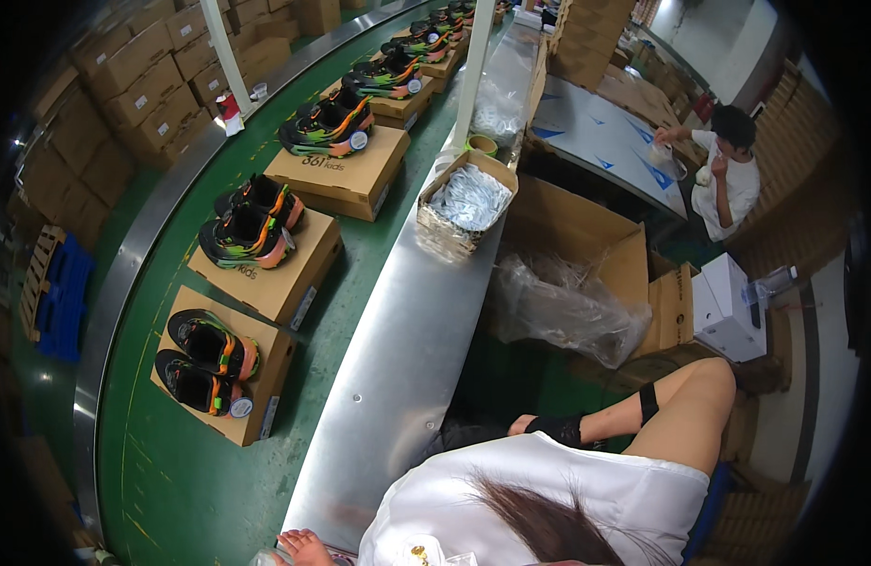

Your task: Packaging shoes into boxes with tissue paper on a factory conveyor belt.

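Note:
At the lower edge my left hand (305, 547) shows only in part, fingers slightly apart, close to the metal ledge (360, 443). Beside its fingertips a pale, clear scrap (264, 558) is cut off by the picture's edge; I cannot tell whether they touch. My right hand is out of sight. Nearest on the green conveyor belt (152, 481), a pair of black kids' sports shoes (212, 363) with orange and green trim stands on a brown shoebox (256, 330). A second pair (251, 222) sits likewise on its own box behind it, and several more curve away.
A cut-open carton of small white packets (468, 196) stands on the ledge beside green tape (481, 144). Right of it, a large carton (596, 217) holds clear plastic. Stacked cartons (143, 80) fill the far left. A co-worker (728, 179) holds a clear bag at a table.

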{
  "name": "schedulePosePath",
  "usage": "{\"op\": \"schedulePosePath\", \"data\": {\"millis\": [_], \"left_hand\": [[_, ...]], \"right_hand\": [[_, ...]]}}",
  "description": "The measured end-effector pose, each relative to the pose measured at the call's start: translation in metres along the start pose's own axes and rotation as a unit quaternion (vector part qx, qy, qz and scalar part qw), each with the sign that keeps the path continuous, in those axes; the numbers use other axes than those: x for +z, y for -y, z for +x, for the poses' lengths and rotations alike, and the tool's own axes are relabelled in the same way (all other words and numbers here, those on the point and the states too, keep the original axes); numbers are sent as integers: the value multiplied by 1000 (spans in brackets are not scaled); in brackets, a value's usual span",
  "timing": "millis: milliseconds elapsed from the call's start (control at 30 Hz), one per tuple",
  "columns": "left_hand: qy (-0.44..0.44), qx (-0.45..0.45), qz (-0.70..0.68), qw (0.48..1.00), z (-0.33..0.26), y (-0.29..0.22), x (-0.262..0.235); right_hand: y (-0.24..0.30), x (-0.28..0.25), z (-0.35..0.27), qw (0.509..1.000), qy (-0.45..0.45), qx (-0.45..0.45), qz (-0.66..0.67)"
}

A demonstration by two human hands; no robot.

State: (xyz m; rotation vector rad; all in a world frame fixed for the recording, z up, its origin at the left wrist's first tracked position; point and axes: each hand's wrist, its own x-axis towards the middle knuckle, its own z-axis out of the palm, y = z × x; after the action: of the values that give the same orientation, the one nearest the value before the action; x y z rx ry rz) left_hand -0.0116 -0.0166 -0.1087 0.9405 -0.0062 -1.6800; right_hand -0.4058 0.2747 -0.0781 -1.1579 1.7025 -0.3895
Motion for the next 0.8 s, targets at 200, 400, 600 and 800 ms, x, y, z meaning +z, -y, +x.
{"op": "schedulePosePath", "data": {"millis": [200,400,600,800], "left_hand": [[2,32,24,999,-3,1,-5],[104,-7,25,994,-5,-4,-7],[2,17,32,999,1,6,5],[43,14,32,998,9,9,-6]], "right_hand": [[12,-7,-2,995,-80,-26,-53],[-10,-24,7,987,25,-122,98],[3,-41,14,973,81,-120,177],[18,-47,22,993,70,18,94]]}}
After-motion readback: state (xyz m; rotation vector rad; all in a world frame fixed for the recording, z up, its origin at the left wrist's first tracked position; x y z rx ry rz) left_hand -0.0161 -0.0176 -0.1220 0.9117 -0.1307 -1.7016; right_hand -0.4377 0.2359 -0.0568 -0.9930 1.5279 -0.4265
